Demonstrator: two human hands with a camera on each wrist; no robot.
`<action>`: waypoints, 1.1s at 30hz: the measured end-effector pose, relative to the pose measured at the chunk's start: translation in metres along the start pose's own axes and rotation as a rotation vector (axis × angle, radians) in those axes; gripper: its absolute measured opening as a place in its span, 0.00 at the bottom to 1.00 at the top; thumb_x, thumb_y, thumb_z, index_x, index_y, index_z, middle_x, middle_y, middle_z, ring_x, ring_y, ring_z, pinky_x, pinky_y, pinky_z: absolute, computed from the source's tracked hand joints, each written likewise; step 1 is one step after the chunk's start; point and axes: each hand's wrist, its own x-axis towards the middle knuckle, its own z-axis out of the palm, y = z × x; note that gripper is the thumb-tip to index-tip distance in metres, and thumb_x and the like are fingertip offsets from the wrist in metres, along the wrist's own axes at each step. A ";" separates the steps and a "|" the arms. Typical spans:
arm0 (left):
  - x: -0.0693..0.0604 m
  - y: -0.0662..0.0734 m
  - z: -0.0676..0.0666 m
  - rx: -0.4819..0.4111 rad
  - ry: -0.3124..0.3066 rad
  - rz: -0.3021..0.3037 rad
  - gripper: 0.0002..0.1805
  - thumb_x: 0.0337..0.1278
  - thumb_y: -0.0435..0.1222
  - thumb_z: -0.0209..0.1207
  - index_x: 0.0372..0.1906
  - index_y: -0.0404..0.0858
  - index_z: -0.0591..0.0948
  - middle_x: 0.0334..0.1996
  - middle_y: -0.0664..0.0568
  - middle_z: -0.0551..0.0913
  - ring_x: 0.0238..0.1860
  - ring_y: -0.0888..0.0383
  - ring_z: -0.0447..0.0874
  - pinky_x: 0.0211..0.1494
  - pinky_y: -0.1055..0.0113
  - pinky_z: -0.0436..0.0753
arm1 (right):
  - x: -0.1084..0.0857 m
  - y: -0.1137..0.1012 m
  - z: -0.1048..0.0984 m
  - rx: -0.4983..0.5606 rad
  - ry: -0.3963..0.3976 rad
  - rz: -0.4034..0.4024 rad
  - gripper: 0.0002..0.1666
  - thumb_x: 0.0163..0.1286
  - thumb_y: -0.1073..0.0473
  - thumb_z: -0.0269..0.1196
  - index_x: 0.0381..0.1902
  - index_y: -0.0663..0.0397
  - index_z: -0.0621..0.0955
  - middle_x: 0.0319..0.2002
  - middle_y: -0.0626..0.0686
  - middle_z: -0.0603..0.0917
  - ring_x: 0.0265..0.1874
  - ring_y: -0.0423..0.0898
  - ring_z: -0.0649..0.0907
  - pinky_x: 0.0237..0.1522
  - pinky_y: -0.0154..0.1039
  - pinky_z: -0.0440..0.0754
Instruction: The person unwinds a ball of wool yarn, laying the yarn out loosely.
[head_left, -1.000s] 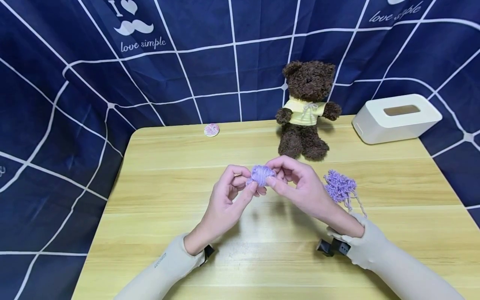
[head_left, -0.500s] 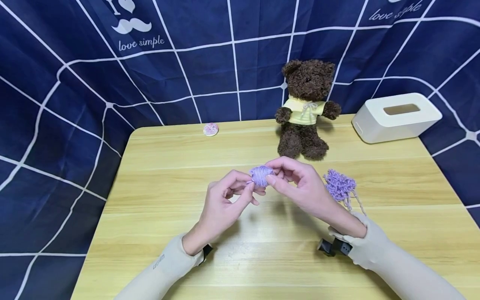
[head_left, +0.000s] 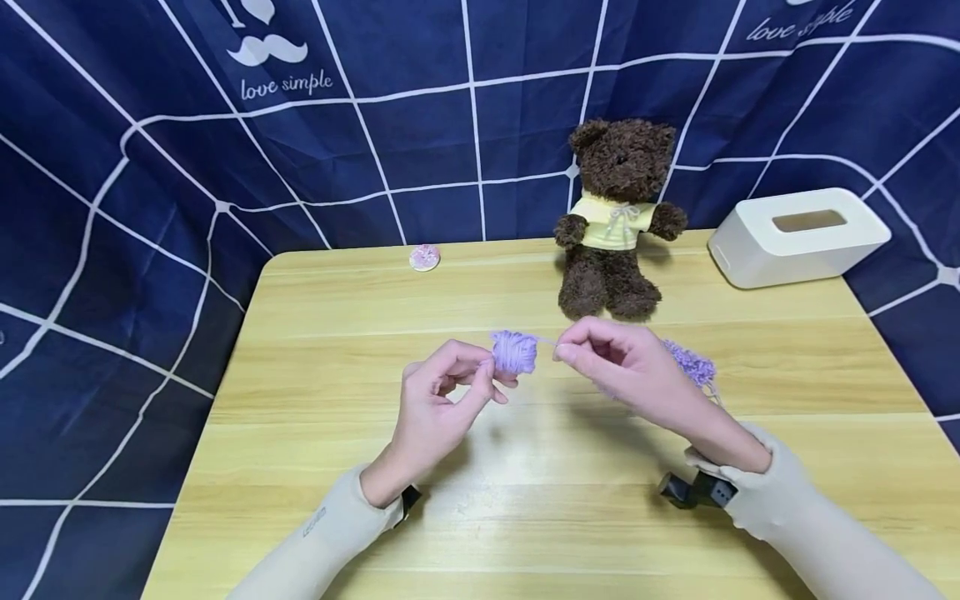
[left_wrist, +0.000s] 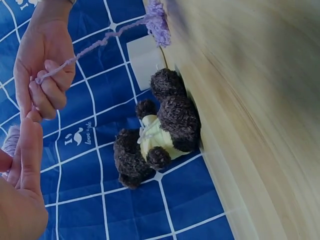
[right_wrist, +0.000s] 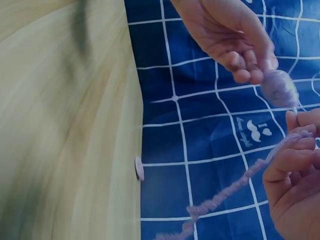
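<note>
My left hand (head_left: 442, 396) pinches one end of a small wound ball of lilac yarn (head_left: 515, 352) between thumb and fingers, above the table. To its right, my right hand (head_left: 637, 371) pinches a thin strand of yarn that runs off the ball. In the right wrist view the yarn ball (right_wrist: 279, 89) hangs between the two hands. A crinkled length of yarn (right_wrist: 215, 200) trails from the right hand's fingers. The left wrist view shows this crinkled strand (left_wrist: 100, 44) leading to a purple bundle of crinkly yarn (left_wrist: 159, 25) on the table, partly hidden by the right hand in the head view.
A brown teddy bear (head_left: 618, 221) in a yellow top stands at the back of the wooden table (head_left: 330, 400). Right of it is a white tissue box (head_left: 798, 237). A small pink round disc (head_left: 424, 257) lies near the back edge. Dark blue curtains surround the table.
My right hand has let go of the ball's side and moved right, drawing out a thin strand. The ball has shifted slightly left with my left hand.
</note>
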 end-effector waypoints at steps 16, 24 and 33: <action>0.001 0.001 -0.007 0.004 0.048 0.007 0.07 0.76 0.18 0.55 0.47 0.27 0.81 0.37 0.37 0.92 0.28 0.47 0.93 0.31 0.58 0.92 | -0.013 0.012 -0.041 0.408 0.333 -0.237 0.09 0.81 0.78 0.55 0.40 0.83 0.80 0.24 0.57 0.76 0.20 0.47 0.68 0.18 0.38 0.62; 0.000 0.001 -0.011 0.012 0.107 0.005 0.04 0.76 0.20 0.55 0.46 0.26 0.80 0.35 0.36 0.91 0.28 0.46 0.92 0.33 0.55 0.93 | -0.021 0.031 -0.062 0.442 0.482 -0.206 0.10 0.80 0.76 0.57 0.37 0.84 0.78 0.25 0.58 0.79 0.23 0.47 0.73 0.19 0.33 0.67; -0.004 0.000 -0.016 0.029 0.171 -0.015 0.04 0.77 0.21 0.55 0.46 0.25 0.80 0.35 0.35 0.91 0.28 0.47 0.92 0.32 0.55 0.93 | -0.032 0.051 -0.093 0.637 0.731 -0.174 0.09 0.78 0.77 0.62 0.36 0.84 0.79 0.23 0.61 0.80 0.19 0.47 0.75 0.17 0.31 0.70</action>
